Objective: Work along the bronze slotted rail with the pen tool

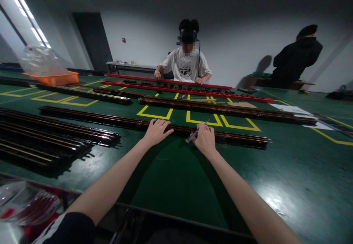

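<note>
A long black rail with copper-coloured strips [242, 138] lies across the green table in front of me. My left hand [157, 131] lies over this rail, fingers flat and thumb stretched out to the right. Farther right, my right hand [204, 138] is closed around a slim screwdriver [192, 137] with a dark handle. Its thin shaft points up and away from me. The right hand is just above or against the rail; I cannot tell whether the tool touches it.
More black rails [41, 137] are stacked at the left. Another bundle of rails [228, 108] lies beyond mine, then red rails [248, 97] with black pieces, where a co-worker [185, 65] has both hands. An orange bin [55, 77] holds plastic bags. Cardboard [242, 105] lies farther right.
</note>
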